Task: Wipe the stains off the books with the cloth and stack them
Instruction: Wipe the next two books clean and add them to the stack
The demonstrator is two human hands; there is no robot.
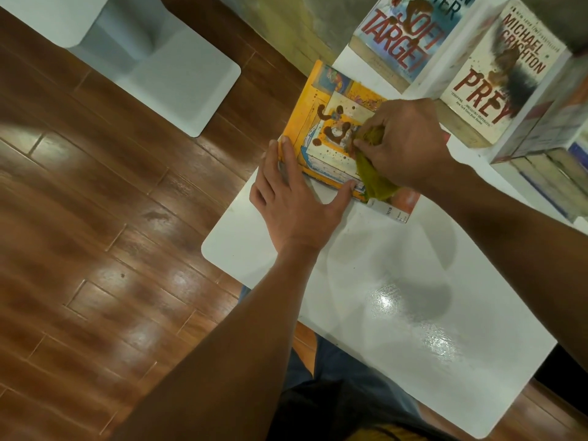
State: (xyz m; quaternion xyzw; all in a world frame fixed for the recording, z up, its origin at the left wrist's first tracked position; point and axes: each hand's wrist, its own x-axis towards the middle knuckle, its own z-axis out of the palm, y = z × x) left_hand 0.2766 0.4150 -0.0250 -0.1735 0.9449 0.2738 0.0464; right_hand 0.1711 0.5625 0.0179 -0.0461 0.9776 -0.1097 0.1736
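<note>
Head cam: right hand (405, 141) fingers clench cloth (375, 167) on stained yellow book (327, 122); left hand (292, 192) fingers flat, pressing book's near corner.

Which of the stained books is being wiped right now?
The yellow picture book: the right hand holds the cloth on it. Soft Target and Prey lie untouched.

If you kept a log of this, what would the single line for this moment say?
step: wiping | right hand: grips cloth on yellow book | left hand: flat, steadying book | stains: still there | two other books: unwiped
</note>
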